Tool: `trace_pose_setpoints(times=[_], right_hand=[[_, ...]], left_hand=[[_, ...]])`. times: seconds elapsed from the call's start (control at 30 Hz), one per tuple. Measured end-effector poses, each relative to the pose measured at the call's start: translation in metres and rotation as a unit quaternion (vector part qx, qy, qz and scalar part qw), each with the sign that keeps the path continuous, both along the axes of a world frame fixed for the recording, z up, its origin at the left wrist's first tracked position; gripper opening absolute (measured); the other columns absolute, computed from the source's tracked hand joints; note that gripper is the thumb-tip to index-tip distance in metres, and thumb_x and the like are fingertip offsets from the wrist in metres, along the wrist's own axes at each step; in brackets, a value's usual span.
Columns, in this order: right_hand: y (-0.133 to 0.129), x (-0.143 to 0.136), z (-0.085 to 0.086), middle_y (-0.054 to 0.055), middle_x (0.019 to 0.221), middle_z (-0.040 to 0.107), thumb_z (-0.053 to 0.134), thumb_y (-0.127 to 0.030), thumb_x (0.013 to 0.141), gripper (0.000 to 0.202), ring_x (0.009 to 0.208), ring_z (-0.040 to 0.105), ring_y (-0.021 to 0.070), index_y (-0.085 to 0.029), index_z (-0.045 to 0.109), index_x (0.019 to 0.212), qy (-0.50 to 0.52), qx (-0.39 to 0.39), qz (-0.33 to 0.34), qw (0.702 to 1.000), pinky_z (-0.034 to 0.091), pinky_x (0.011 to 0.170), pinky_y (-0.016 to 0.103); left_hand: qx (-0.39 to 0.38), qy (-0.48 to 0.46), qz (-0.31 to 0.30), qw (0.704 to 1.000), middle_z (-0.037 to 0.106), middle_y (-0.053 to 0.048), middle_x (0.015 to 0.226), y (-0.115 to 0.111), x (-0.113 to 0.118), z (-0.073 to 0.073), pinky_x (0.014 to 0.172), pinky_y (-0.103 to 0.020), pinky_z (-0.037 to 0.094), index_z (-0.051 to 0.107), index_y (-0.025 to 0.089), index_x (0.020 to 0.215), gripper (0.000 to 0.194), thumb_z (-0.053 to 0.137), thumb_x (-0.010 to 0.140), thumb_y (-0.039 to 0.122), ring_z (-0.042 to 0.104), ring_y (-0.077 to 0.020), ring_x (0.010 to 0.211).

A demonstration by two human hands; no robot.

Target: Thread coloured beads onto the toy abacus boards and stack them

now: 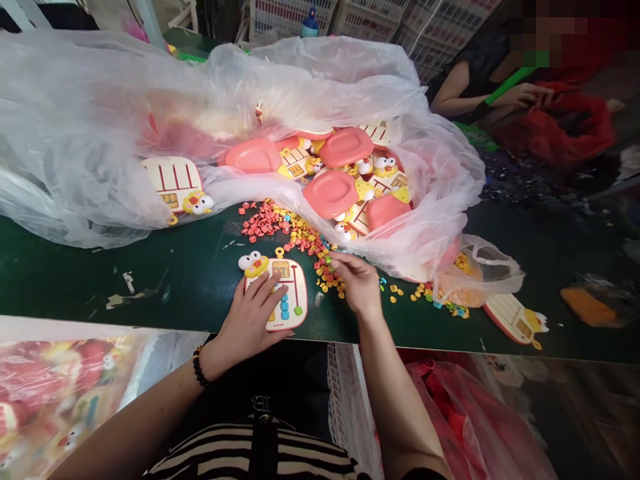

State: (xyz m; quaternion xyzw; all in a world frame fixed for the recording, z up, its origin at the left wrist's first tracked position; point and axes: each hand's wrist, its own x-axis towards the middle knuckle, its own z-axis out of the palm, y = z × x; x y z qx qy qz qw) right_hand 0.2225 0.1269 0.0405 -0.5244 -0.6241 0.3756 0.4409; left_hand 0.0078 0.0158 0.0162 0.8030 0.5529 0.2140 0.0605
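Note:
A cream toy board (299, 317) with a red edge and a yellow duck-like head with bulging eyes lies face up on the green table. It has slots with small blue beads and one green bead at the right. My left hand (250, 313) grips the board from its left side, fingers across the face and thumb along the lower edge. To the right, my right hand (357, 283) pinches a small green bead (329, 261) between thumb and fingertips. Just beyond it lies a loose heap of red and yellow beads (300, 233).
A large clear plastic bag (320, 80) spills several similar boards (333, 193) behind the beads. More boards lie at the left (175, 183) and right (515, 319). A small bag of beads (480, 273) sits right. Another person's hand (525, 97) is at the far right.

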Motion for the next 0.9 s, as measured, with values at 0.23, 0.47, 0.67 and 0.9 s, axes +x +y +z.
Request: trace_pose_setpoints(times=[0.23,0.47,0.67,0.9], right_hand=[[-0.017,-0.044,-0.019,0.007,0.097,0.073,0.054,-0.028,0.092,0.020,0.091,0.066,0.0203,-0.024,0.074,0.095,-0.164,0.167,0.122,0.965,0.054,0.083,0.038],[-0.014,-0.049,-0.025,0.007,0.093,0.072,0.050,-0.025,0.094,0.022,0.087,0.065,0.0197,-0.022,0.072,0.094,-0.197,0.231,0.072,0.950,0.053,0.080,0.036],[-0.011,-0.046,-0.020,0.009,0.093,0.070,0.050,-0.023,0.094,0.020,0.086,0.062,0.0203,-0.018,0.070,0.095,-0.261,0.286,0.130,0.913,0.053,0.077,0.035],[-0.006,-0.042,-0.016,0.009,0.093,0.068,0.048,-0.021,0.094,0.018,0.087,0.058,0.0208,-0.019,0.067,0.094,-0.329,0.324,0.165,0.871,0.052,0.078,0.035]], left_hand=[[0.001,0.004,0.004,1.000,0.047,-0.013,0.144,0.001,0.001,0.001,0.108,-0.051,0.028,0.053,0.019,0.132,0.068,0.067,0.075,0.054,0.043,-0.0332,0.130],[0.004,0.000,0.002,1.000,0.046,-0.012,0.145,0.001,0.000,0.000,0.108,-0.051,0.028,0.052,0.019,0.131,0.066,0.067,0.075,0.052,0.041,-0.0332,0.131],[0.007,-0.001,-0.004,1.000,0.045,-0.014,0.145,0.001,0.000,0.000,0.107,-0.051,0.029,0.053,0.019,0.130,0.066,0.067,0.075,0.052,0.041,-0.0336,0.131],[0.001,-0.004,0.000,1.000,0.045,-0.013,0.145,0.000,0.000,-0.001,0.108,-0.051,0.029,0.053,0.020,0.131,0.067,0.068,0.074,0.051,0.040,-0.0335,0.132]])
